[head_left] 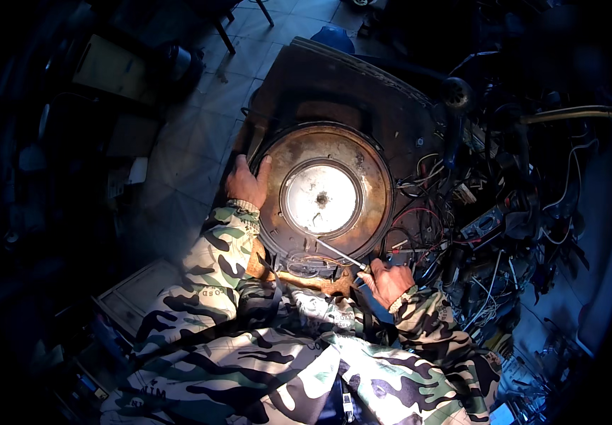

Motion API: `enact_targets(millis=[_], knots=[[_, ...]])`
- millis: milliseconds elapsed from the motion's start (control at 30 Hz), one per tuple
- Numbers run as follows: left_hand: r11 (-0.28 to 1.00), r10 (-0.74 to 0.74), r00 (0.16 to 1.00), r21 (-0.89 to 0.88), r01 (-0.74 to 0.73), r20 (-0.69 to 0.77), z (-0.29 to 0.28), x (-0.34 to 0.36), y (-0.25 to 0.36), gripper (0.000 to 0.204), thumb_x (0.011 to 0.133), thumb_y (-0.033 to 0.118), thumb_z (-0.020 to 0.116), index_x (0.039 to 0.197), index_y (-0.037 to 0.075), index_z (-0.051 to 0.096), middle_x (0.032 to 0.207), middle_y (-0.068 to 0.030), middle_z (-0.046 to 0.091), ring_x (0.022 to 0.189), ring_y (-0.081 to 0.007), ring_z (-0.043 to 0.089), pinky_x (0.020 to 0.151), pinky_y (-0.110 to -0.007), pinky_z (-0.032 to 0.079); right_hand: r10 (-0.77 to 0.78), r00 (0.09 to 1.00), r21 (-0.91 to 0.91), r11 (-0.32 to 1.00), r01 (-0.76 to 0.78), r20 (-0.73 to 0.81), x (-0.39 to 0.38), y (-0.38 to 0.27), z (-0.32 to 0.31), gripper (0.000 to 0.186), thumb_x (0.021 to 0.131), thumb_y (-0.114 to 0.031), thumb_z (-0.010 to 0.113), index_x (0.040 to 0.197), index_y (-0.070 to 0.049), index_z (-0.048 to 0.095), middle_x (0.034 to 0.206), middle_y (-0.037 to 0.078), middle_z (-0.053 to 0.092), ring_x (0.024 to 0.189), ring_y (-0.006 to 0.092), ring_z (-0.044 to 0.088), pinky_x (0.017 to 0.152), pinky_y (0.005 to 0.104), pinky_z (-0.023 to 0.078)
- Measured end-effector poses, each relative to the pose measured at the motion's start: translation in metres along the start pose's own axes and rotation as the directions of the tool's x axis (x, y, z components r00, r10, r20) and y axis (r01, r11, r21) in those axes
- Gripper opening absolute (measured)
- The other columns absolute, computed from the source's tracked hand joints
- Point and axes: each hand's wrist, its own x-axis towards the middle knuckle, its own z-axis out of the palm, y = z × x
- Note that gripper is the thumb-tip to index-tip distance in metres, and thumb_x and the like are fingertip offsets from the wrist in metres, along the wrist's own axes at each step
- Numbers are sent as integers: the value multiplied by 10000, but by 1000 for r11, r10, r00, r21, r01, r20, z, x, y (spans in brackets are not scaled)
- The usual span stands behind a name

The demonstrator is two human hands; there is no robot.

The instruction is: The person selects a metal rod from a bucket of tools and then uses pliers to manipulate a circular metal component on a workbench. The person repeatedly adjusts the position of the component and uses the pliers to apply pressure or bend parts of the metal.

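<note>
In front of me a large round metal dish (pixel 273 202) with a rusty brown face lies on the dark workbench (pixel 391 120). A pale disc (pixel 306 195) at its middle is brightly lit, with a dark spot in its centre. At the dish's left rim is my left hand (pixel 247 184), thumb and fingers curved over the edge. My right hand (pixel 389 281), near the bench's front edge, is closed around the handle of a screwdriver (pixel 338 251). Its long thin shaft slants up-left over the dish's lower rim, the tip near the pale disc. The handle is mostly hidden.
Tangled wires (pixel 419 227) and a multimeter (pixel 481 225) crowd the bench's right side. A lamp-like round head (pixel 456 93) stands at the back right. Left of the bench lies a tiled floor (pixel 196 145), with chair legs (pixel 224 35) beyond.
</note>
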Motion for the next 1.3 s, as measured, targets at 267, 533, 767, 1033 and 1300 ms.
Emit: enact_targets(millis=[267,533,767,1033,1300], knots=[[999,-47,995,23,45,85,-3,4,4,703,917,570,631,1251,-42,546,1109,-341,654,1020,-522,625,887,-550,506,3,995,66,998,4,-97,-9,-18,11,380,946,-375,667,844,-25,562,611,222,610,545,435,630,470,498,490],[999,-30,998,31,28,55,-10,2,4,716,919,587,617,1273,-31,538,1117,-342,653,1047,-515,621,910,-555,498,52,999,95,994,-52,4,-3,-29,7,368,953,-361,652,853,-16,572,597,225,621,559,422,655,521,510,526],[996,-85,993,-33,88,80,-2,2,-11,751,909,609,615,1324,-10,527,1159,-335,646,1085,-513,614,929,-557,493,90,989,97,990,-102,121,-6,-42,-23,372,961,-383,636,923,-17,580,607,234,620,597,438,661,525,513,526],[998,-62,995,23,61,74,-7,1,5,767,883,621,638,1279,-30,548,1172,-298,643,1096,-482,603,912,-543,494,65,994,65,995,-71,88,2,-18,2,375,957,-381,650,925,-10,610,623,253,627,612,434,672,524,498,533],[930,367,918,84,-358,-148,-50,-23,47,324,900,259,698,1019,-17,577,1015,-219,595,891,-446,601,798,-516,489,64,998,93,993,-67,25,2,-19,1,334,950,-344,660,918,-16,604,620,251,625,615,445,668,532,515,531]])
